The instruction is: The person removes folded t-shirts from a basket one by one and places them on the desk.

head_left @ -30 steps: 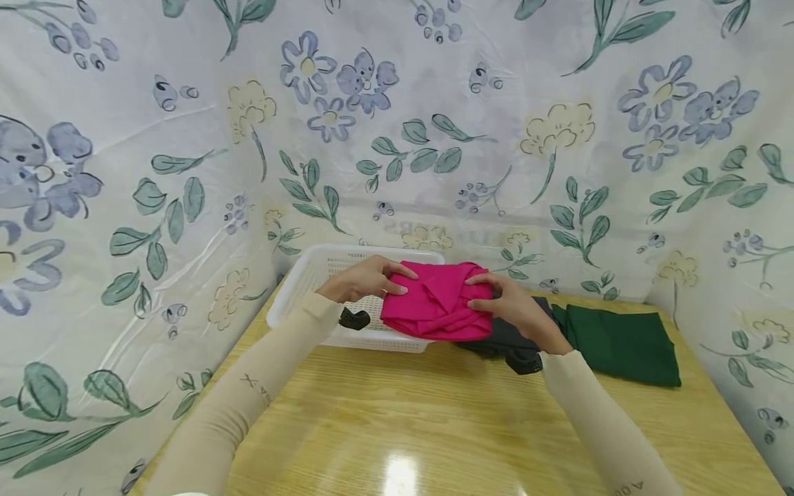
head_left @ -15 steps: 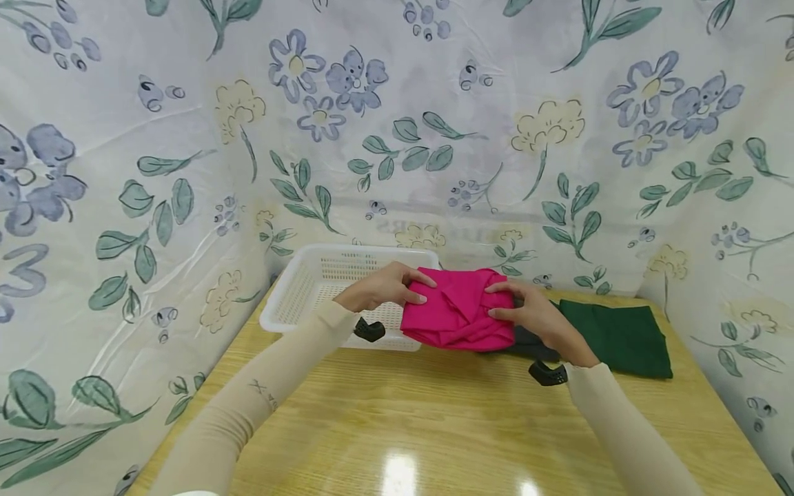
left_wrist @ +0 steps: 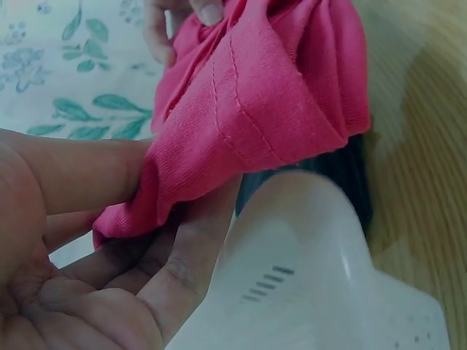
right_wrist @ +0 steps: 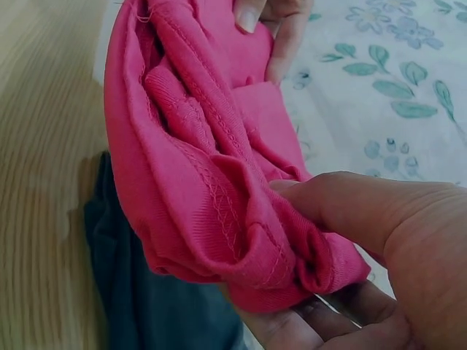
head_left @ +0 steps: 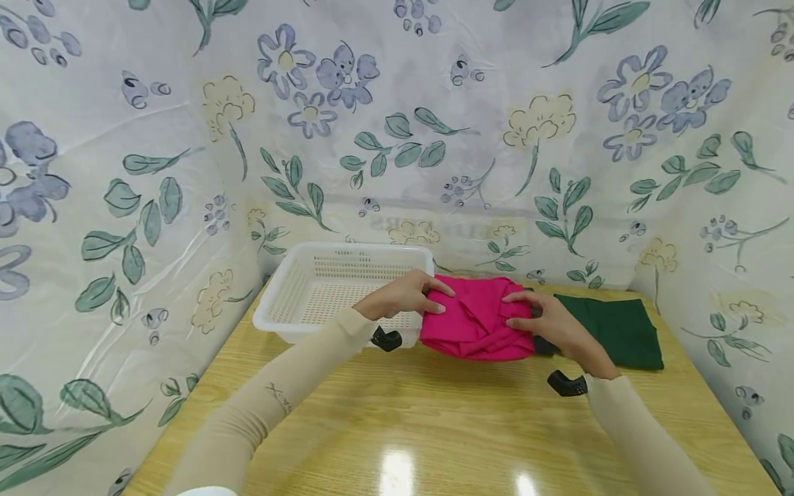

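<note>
A folded bright pink garment (head_left: pixel 474 320) of knit cloth with stitched hems is raised in front of me between both hands. My left hand (head_left: pixel 403 295) pinches its left edge, thumb on top and fingers underneath, as the left wrist view shows. At the opposite edge my right hand (head_left: pixel 555 322) holds the layers, the thumb pressing on the folds and the fingers below. Beneath the pink garment a dark grey cloth (right_wrist: pixel 171 306) lies on the table, mostly hidden in the head view. The garment's left side overlaps the white basket's right end in that view.
The white perforated plastic basket (head_left: pixel 263 322) stands at the back left of the wooden table (head_left: pixel 372 427). A folded dark green cloth (head_left: pixel 614 331) lies at the back right. Flowered curtain fabric (head_left: pixel 397 103) encloses the table behind and at both sides.
Both hands have carried the pink garment rightward and slightly toward me, away from over the basket. More of the basket's inside shows, while the dark cloth is more covered. The head view has shifted slightly.
</note>
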`<state>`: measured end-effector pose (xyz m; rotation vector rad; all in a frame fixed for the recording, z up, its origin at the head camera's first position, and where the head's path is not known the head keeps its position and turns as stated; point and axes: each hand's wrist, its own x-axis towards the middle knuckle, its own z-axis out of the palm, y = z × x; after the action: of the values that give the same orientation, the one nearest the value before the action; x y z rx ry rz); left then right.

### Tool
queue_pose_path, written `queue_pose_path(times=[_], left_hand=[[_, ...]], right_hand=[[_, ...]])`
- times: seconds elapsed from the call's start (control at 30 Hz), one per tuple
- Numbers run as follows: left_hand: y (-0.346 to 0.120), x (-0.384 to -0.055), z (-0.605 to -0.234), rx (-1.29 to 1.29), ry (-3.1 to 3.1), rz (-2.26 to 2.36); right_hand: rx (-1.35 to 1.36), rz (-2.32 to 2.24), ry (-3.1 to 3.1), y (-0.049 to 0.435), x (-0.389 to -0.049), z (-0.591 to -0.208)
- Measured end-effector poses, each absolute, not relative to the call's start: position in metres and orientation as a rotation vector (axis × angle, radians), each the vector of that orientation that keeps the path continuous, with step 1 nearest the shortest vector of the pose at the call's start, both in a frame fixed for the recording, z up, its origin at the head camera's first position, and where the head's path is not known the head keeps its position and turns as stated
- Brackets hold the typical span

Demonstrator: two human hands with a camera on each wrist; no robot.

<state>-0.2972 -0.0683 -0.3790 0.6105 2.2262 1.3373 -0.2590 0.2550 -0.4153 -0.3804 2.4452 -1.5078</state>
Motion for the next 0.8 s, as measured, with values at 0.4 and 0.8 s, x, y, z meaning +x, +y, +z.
queue_pose_path(times=[0.4,0.8], left_hand=[[-0.040,-0.287,-0.394,0.692,2.195,1.303],[-0.017,-0.278,-0.405,0.712,2.192,1.280]], right_hand=[[-0.293,-1.507,2.426,0.280,-0.240,-0.427],[-0.284,-1.481,2.463,0.302,-0.225,-0.440]])
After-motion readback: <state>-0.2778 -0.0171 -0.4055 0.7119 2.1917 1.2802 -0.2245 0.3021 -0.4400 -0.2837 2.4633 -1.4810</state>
